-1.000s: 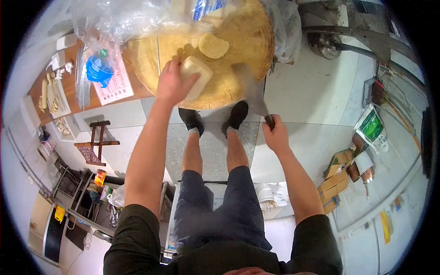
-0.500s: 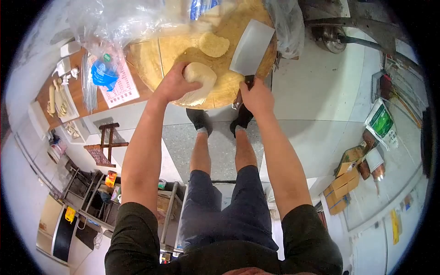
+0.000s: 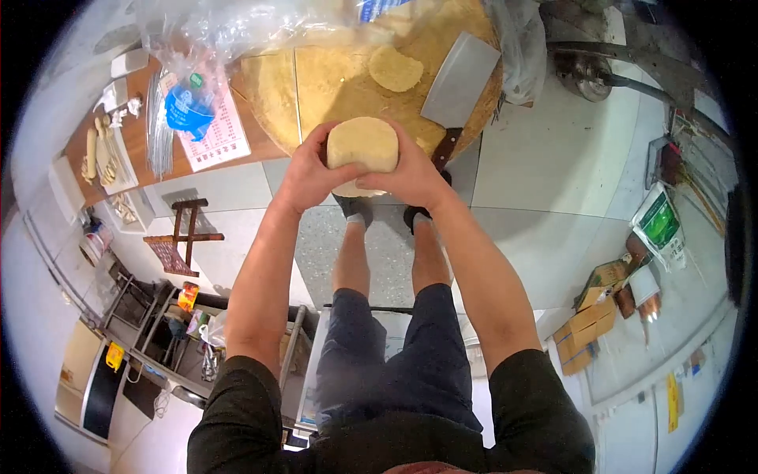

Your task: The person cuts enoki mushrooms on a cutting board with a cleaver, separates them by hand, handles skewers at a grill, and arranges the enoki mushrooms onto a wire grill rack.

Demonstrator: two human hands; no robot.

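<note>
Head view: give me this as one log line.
left hand: holds block | right hand: holds same block | cleaver: flat on board | slice: on board, left of cleaver

Legibility log: no word or number reads with certainty.

1. White sheet (image 3: pixel 215 136) on the brown table: one line of larger dark Chinese characters along the edge toward the person; reddish rows of small print above. Individual characters not resolved.
2. Clear plastic bag (image 3: pixel 188 114), partly over the sheet: blue printed patch with pale lettering, a small green mark above it. Wording unclear.
3. Clear wrapping (image 3: pixel 380 8) at top: blue print, cut by the frame edge; unreadable.
4. Green-and-white sack (image 3: pixel 659 225), right: white marks on green, dark characters below; too small.
5. Orange-and-yellow packet (image 3: pixel 188 296), lower left: markings illegible.
</note>
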